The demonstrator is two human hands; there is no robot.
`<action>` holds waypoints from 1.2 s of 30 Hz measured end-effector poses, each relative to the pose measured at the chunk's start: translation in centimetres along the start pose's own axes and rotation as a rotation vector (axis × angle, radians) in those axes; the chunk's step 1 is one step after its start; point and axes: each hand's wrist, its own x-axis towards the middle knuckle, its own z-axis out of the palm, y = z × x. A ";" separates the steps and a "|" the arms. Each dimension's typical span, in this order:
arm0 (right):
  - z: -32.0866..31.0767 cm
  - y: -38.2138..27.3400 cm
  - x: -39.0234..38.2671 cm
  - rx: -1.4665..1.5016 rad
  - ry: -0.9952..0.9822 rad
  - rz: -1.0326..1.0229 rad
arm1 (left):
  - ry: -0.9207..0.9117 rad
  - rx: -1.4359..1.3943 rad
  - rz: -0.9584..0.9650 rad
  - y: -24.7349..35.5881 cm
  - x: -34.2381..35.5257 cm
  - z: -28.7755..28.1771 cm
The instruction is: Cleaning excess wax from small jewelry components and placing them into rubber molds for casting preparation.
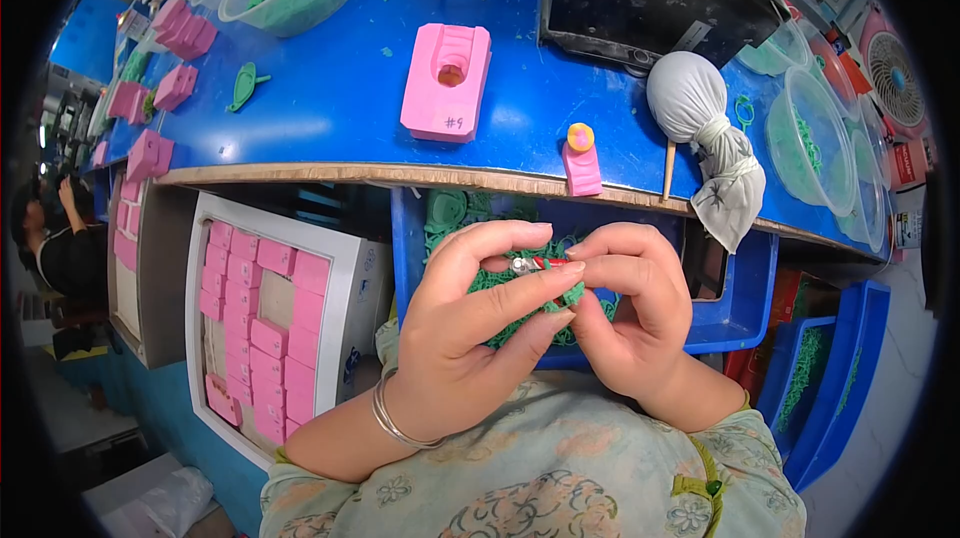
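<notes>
My left hand (480,303) is closed, its thumb and fingertips pinching a small green wax-like piece (573,295). Close against it is my right hand (640,303), also closed, with its fingertips on a slim red-and-silver tool (540,264). The tool's silver end points left, between the fingers of my left hand; most of it is hidden. Below both hands, a blue drawer tray (735,328) holds a tangle of green pieces (490,283).
On the blue table (330,88) are a hollowed pink mould block (425,103), a pink-and-yellow piece (582,163), a tied white cloth bundle (685,93) and clear bowls (290,18) of green pieces. Pink blocks (268,338) fill a white-framed box at left. A person (65,238) sits far left.
</notes>
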 end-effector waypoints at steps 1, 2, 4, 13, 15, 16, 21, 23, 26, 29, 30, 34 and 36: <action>0.0 0.0 0.0 0.001 -0.005 0.010 | 0.000 0.000 0.000 0.0 0.0 0.0; 0.0 0.0 0.0 0.001 -0.006 0.010 | -0.002 -0.001 0.000 0.0 0.0 0.0; 0.0 0.1 -0.1 0.020 -0.008 0.005 | -0.003 -0.001 0.000 0.0 0.0 0.0; 0.1 0.0 -0.2 0.097 -0.055 0.082 | 0.070 -0.041 -0.010 -0.3 -0.1 0.5; 0.2 0.0 -0.3 0.105 -0.059 0.089 | 0.069 -0.053 -0.014 -0.4 -0.1 0.5; 0.3 0.0 -0.3 0.110 -0.061 0.096 | 0.071 -0.054 -0.015 -0.4 -0.1 0.5; 0.4 0.5 -0.5 0.189 -0.083 0.133 | 0.002 -0.028 -0.012 -0.4 -0.1 0.1; 0.6 0.5 -0.6 0.231 -0.087 0.158 | 0.045 -0.043 -0.016 -0.5 -0.1 0.4; 0.7 0.5 -0.7 0.288 -0.084 0.202 | 0.090 -0.061 -0.024 -0.5 -0.2 0.5; 0.8 0.5 -0.7 0.302 -0.087 0.213 | 0.090 -0.058 -0.026 -0.6 -0.2 0.5; 0.8 0.5 -0.7 0.319 -0.090 0.227 | 0.088 -0.054 -0.023 -0.6 -0.2 0.5; 0.7 0.6 -0.7 0.370 -0.099 0.272 | 0.086 -0.066 -0.019 -0.6 0.1 0.5; 0.9 0.5 -1.0 0.451 -0.090 0.303 | 0.066 -0.046 -0.059 -0.3 0.3 0.5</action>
